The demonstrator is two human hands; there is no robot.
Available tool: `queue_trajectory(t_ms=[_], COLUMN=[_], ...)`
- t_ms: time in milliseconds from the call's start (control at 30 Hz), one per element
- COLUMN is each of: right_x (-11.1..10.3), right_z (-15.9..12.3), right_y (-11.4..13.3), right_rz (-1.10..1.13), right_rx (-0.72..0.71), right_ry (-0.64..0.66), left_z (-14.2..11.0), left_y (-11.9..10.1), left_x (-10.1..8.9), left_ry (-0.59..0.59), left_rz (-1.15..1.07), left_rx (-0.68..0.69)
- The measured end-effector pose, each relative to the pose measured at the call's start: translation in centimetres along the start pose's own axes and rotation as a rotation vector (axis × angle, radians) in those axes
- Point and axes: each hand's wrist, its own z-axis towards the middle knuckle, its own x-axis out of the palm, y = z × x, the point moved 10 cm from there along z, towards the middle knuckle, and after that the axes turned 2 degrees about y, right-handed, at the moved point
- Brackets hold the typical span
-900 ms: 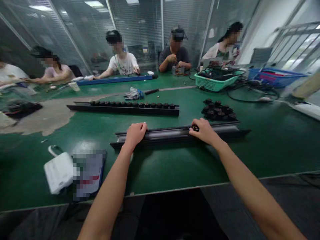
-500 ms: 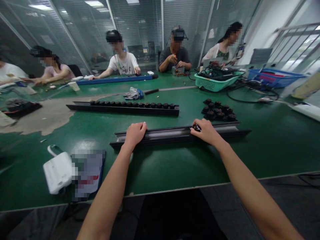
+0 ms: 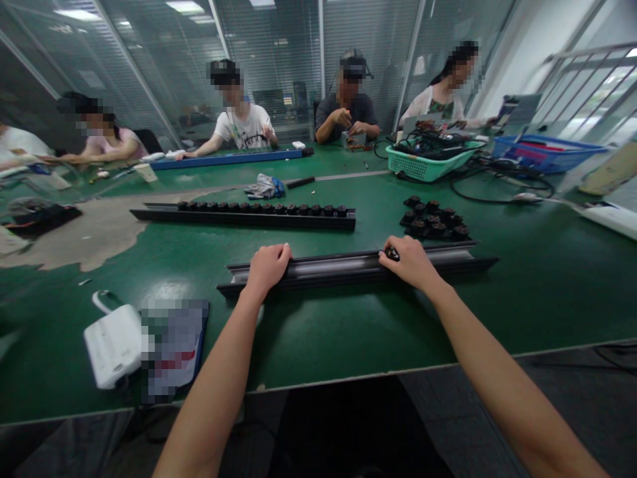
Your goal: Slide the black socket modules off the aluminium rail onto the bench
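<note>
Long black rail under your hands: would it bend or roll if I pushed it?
The long black rail seems stiff: it lies straight between the left hand and right hand. Its flat, wide base probably stops it rolling. Its length might make it swing awkwardly if lifted by one end.

No word, number, brand or sign can be read anywhere. Nearer than the dark metal rail (image 3: 348, 267) and to its left, a sheet (image 3: 174, 348) lying on the green table (image 3: 348, 325) is pixelated, only a red streak showing through. Far beyond the rail, to the right, a blue basket (image 3: 547, 154) holds red-marked items too small to read.
</note>
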Motion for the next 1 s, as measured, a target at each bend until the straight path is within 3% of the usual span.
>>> queue_trajectory(t_ms=[1000], right_x=[-0.5], right_z=[-0.3], right_y=[-2.1], right_rz=[-0.037], right_rx=[0.161], right_ry=[-0.038], left_z=[0.0], left_y=[0.0], left_x=[0.0], left_ry=[0.009], left_rz=[0.010], left_rx=[-0.002])
